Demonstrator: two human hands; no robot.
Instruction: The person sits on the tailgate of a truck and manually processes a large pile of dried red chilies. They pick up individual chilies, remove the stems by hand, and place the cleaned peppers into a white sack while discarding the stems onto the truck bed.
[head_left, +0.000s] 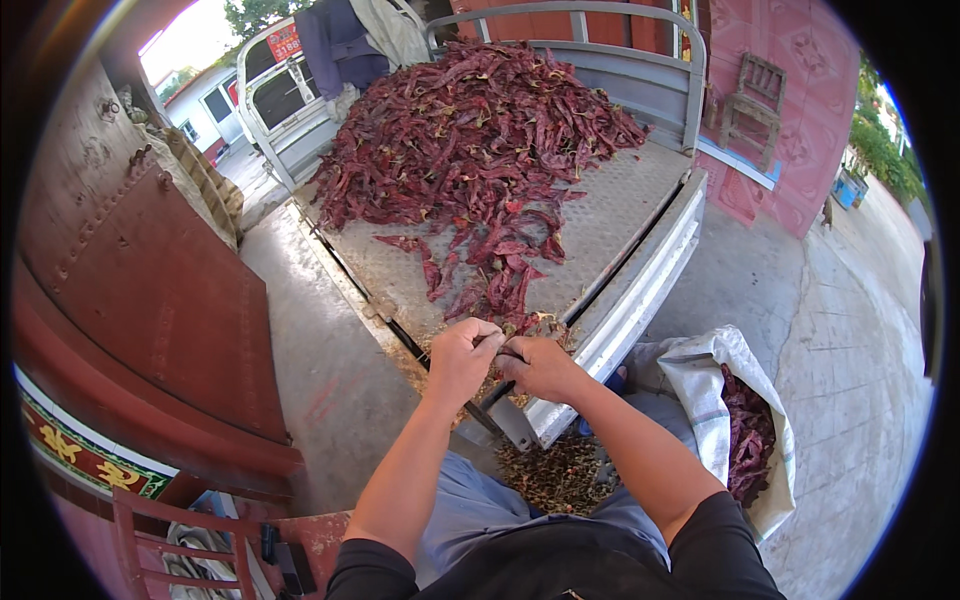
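My left hand (466, 358) and my right hand (541, 366) meet fingertip to fingertip above the near end of a metal truck bed (600, 217). Both pinch what looks like a dried red chili pepper, mostly hidden by my fingers. Just beyond them, a trail of dried chili peppers (504, 281) leads back to a large heap of the same peppers (480, 127). Between my legs, a pile of stems and scraps (555, 476) lies on the ground.
An open white woven sack (709, 405) holding dried peppers (750, 442) stands by my right leg. A lowered metal side panel (622, 300) borders the bed. Left are a red metal door (150, 300) and a red chair (184, 551). A wooden chair (754, 109) is against the tiled wall.
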